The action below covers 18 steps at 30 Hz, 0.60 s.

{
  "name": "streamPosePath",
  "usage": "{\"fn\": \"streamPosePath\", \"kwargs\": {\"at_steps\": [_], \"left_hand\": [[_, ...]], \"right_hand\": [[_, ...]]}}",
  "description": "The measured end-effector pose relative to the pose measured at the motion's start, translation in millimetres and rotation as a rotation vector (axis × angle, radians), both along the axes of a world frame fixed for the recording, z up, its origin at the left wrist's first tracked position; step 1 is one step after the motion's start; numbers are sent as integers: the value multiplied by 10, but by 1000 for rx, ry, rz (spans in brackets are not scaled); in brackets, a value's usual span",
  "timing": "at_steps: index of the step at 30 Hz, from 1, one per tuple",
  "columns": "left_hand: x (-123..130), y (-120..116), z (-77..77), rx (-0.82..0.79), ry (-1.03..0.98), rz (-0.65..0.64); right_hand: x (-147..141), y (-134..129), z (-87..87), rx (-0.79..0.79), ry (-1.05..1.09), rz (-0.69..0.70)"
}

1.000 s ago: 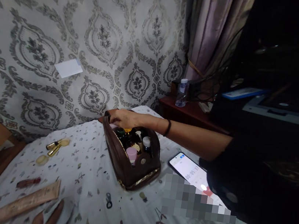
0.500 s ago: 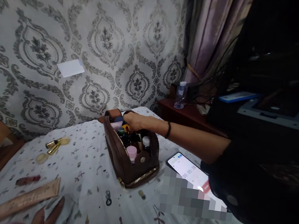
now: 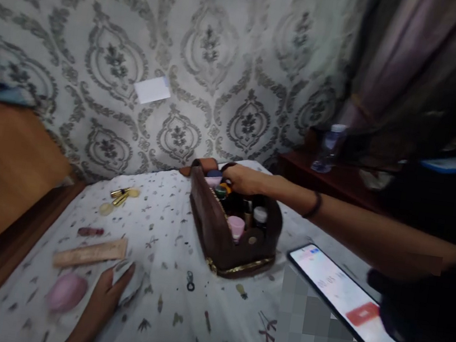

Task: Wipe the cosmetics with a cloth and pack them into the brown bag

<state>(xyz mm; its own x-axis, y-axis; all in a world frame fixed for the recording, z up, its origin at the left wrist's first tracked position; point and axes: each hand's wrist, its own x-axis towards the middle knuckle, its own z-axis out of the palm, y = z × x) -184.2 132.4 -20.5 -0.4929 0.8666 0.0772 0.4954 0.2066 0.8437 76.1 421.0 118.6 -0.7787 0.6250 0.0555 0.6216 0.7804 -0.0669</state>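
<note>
A brown toiletry bag (image 3: 218, 243) stands unzipped on the bed, packed with bottles and jars. My right hand (image 3: 243, 180) reaches into its far end with curled fingers; the fingertips are hidden, so what they grip does not show. Close to them are an orange-yellow item (image 3: 224, 189) and a green-capped bottle (image 3: 220, 192). Nearer the front of the bag are a pink-lidded jar (image 3: 236, 226) and a white-capped bottle (image 3: 260, 216). At lower left my left hand (image 3: 109, 290) is closed around a pale, greyish-white object (image 3: 133, 285), blurred. Beside it lie a beige tube (image 3: 91, 252) and a pink egg-shaped item (image 3: 67, 293).
A lit phone (image 3: 345, 301) lies right of the bag. Small gold items (image 3: 121, 197) and a reddish tube (image 3: 91, 231) rest on the patterned sheet (image 3: 163, 332). A clear bottle (image 3: 328, 150) stands on a red-brown table (image 3: 296, 169). Wooden board edges the left.
The view has swung, shifting the scene rightward and showing more of my left hand and the pink egg-shaped item. My right hand stays at the bag's far end.
</note>
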Motion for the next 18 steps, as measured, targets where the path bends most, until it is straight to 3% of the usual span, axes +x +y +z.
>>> {"fn": "streamPosePath", "kwargs": {"at_steps": [3, 5, 8, 11, 14, 18], "left_hand": [[21, 0, 13, 32, -70, -22], [24, -8, -3, 27, -116, -27], [34, -15, -4, 38, -145, -62], [34, -24, 26, 112, -84, -104], [17, -42, 46, 136, -54, -123], [5, -88, 70, 150, -29, -140]], "right_hand": [[-7, -39, 95, 73, -28, -90], [-18, -149, 181, 159, 63, -126], [-65, -487, 297, 290, 302, -116], [-173, -946, 316, 267, 503, 6], [-346, -1378, 170, 118, 615, 190], [-627, -1773, -285, -146, 652, 332]]}}
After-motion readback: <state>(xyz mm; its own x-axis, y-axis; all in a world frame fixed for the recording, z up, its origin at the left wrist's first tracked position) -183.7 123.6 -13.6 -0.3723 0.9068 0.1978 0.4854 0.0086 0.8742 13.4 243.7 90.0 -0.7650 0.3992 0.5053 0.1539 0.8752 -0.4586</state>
